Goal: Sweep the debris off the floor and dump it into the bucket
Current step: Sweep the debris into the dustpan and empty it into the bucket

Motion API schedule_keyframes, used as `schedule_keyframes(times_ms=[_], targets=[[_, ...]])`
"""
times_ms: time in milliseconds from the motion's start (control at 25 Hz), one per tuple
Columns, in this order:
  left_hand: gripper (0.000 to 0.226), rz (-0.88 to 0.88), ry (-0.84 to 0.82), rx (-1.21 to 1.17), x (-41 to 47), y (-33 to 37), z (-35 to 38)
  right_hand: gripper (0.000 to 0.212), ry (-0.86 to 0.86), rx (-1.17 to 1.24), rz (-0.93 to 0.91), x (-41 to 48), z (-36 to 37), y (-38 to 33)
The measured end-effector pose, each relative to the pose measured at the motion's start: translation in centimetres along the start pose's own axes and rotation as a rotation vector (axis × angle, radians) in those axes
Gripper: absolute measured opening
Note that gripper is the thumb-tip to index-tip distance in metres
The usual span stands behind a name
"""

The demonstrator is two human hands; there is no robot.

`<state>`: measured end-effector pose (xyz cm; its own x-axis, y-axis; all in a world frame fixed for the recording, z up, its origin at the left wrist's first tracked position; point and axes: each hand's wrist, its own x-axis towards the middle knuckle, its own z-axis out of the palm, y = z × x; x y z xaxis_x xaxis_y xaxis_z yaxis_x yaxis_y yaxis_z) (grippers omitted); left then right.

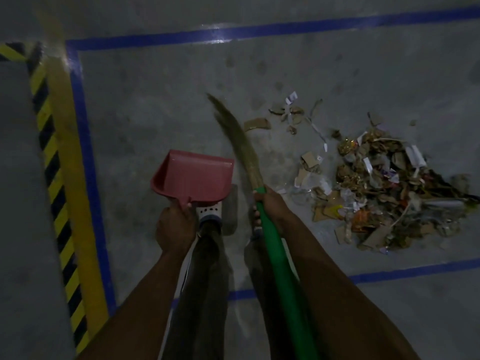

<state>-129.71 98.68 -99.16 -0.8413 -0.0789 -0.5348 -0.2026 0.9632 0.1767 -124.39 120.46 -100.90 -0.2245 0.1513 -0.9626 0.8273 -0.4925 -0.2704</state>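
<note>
On the grey concrete floor (155,105), right of the feet, the debris (384,193) is heaped loosely: torn cardboard, paper strips and crinkled foil, with a few pieces strayed toward the broom (274,245). Its smooth green handle is clasped by the right hand (270,203); the soft grass bristles are blurred. The rigid pink plastic dustpan (194,178) is gripped at its handle by the left hand (175,227). Strays are best drawn in first with short, low strokes. No bucket is seen.

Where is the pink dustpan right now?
The pink dustpan is left of centre in the head view, gripped by its handle in the left hand, just left of the broom.
</note>
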Motion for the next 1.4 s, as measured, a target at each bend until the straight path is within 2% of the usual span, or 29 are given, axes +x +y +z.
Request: schedule_keyframes(times_ms=[120, 200, 280, 360, 480, 560, 640, 720, 800, 880, 920, 1000, 1080, 1280, 1400], targets=[[0.042, 0.025, -0.038, 0.021, 2.4, -1.1, -0.3, 0.008, 0.112, 0.283, 0.112, -2.1, 0.5, 2.5], [0.039, 0.045, -0.071, 0.013, 2.4, -1.3, -2.1, 0.004, 0.106, 0.292, 0.068, -8.0, 2.0, 4.9], [0.038, 0.042, -0.103, 0.006, 2.5, -1.0, -4.3, 0.011, 0.07, 0.225, 0.031, -14.0, 4.2, 5.7], [0.038, 0.093, -0.111, -0.011, 3.1, -0.6, -6.0, 0.019, 0.023, 0.23, -0.018, -16.0, 6.6, 4.0], [0.037, 0.186, -0.089, -0.017, 5.3, 0.9, -7.5, 0.014, -0.009, 0.364, -0.079, -11.4, 8.3, -2.5], [0.039, 0.24, -0.059, 0.013, 7.2, 2.2, -6.7, 0.019, 0.033, 0.378, -0.103, -4.8, 7.2, -7.5], [0.041, 0.265, -0.052, 0.019, 9.1, 3.9, -5.0, 0.014, 0.107, 0.346, -0.095, 1.5, 5.2, -11.2], [0.041, 0.294, -0.061, 0.032, 10.3, 5.3, -3.5, 0.007, 0.152, 0.42, -0.033, 5.6, 3.4, -12.2], [0.04, 0.331, -0.078, 0.041, 11.0, 6.3, -2.8, 0.012, 0.174, 0.536, 0.069, 5.8, 2.1, -10.3], [0.039, 0.321, -0.092, 0.053, 11.0, 7.1, -3.2, 0.012, 0.249, 0.604, 0.105, 2.4, 2.2, -6.8], [0.038, 0.318, -0.097, 0.052, 10.8, 7.5, -3.4, 0.013, 0.284, 0.587, 0.068, 0.1, 2.7, -4.9], [0.04, 0.317, -0.116, 0.06, 10.5, 8.5, -3.9, 0.03, 0.281, 0.578, -0.078, -4.6, 4.7, -2.7], [0.041, 0.317, -0.126, 0.083, 10.6, 9.1, -3.9, 0.038, 0.213, 0.608, -0.134, -5.7, 5.9, -3.9], [0.035, 0.333, -0.089, 0.129, 11.8, 9.9, -2.7, 0.015, 0.155, 0.482, -0.138, 3.6, 2.5, -13.3], [0.036, 0.384, -0.091, 0.147, 11.9, 10.4, -1.8, 0.005, 0.195, 0.595, -0.028, 7.1, -1.8, -13.7]])
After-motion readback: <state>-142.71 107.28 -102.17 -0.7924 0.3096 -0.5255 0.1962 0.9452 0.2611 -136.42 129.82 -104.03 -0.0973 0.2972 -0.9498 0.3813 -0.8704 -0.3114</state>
